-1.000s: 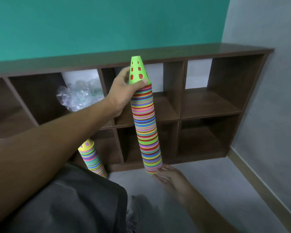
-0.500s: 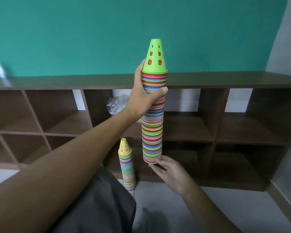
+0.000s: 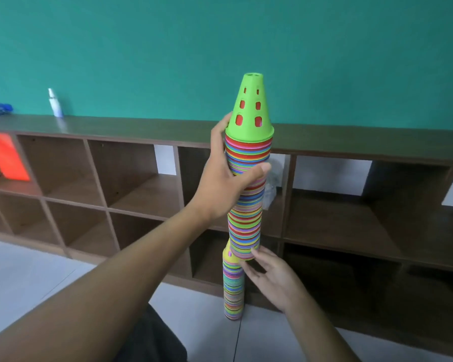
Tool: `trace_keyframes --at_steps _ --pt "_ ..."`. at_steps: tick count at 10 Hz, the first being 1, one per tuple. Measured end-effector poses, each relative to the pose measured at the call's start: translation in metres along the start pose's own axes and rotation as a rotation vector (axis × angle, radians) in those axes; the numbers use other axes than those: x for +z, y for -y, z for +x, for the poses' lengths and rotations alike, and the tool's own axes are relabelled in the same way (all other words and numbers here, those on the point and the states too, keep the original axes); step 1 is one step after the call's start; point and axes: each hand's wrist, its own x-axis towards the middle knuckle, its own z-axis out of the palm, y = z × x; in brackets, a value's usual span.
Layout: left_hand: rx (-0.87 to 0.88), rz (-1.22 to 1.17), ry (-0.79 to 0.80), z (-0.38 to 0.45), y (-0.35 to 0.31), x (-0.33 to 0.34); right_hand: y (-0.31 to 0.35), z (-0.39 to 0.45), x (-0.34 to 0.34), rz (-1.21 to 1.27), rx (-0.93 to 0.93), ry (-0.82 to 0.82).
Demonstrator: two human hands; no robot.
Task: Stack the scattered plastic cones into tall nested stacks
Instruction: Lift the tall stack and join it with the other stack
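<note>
While the tall stack hangs clear of the floor at frame centre, I read the current step as the merge of two partial stacks into one. The left hand grips the tall stack in its upper part, thumb across the front and fingers curled round the back, just below the green cone that caps it. The right hand sits at the stack's base with fingers spread wide and nearly straight, the fingertips touching the bottom rim; I judge that it guides rather than clamps. The short stack stands on the grey floor in the lower centre, directly under the raised base, and its yellow top cone appears to sit just at or inside that rim; I cannot tell how far it has entered. The wooden shelf unit runs behind both stacks. The next move, in my judgement, calls for holding the tall stack plumb over the short stack, then lowering it straight down until the cones nest. Tilt at this height risks toppling the short stack.
</note>
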Motion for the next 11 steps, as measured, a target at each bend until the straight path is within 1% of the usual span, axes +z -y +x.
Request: trace_keyframes --at_steps 1,2,3,4,6,7,8,9,10,11 --pt "-0.003 0.004 -0.101 0.006 0.01 -0.015 0.002 0.026 0.001 -0.075 -0.047 -0.019" --pt "0.005 0.028 -0.149 0.011 0.023 -0.025 0.008 0.044 0.001 -0.089 -0.068 -0.018" --pt "-0.025 0.056 -0.147 0.013 0.038 -0.029 0.009 0.055 0.012 -0.005 0.067 -0.152" --pt "-0.06 0.085 -0.131 0.011 0.056 -0.03 0.003 0.062 0.011 -0.018 0.051 -0.121" --pt "-0.136 0.098 -0.139 0.012 0.086 -0.032 -0.006 0.085 -0.009 -0.053 0.075 -0.147" --pt "-0.167 0.095 -0.113 0.013 0.1 -0.033 -0.017 0.09 -0.019 -0.107 0.099 -0.125" --pt "-0.206 0.093 -0.095 0.013 0.113 -0.035 -0.029 0.093 -0.033 -0.308 0.022 -0.064" --pt "-0.244 0.087 -0.102 0.013 0.124 -0.038 -0.032 0.091 -0.035 -0.325 0.057 -0.049" --pt "-0.27 0.072 -0.115 0.014 0.131 -0.04 -0.036 0.097 -0.035 -0.257 0.111 -0.088" --pt "-0.29 0.045 -0.12 0.013 0.137 -0.043 -0.039 0.098 -0.034 -0.089 0.222 -0.129"
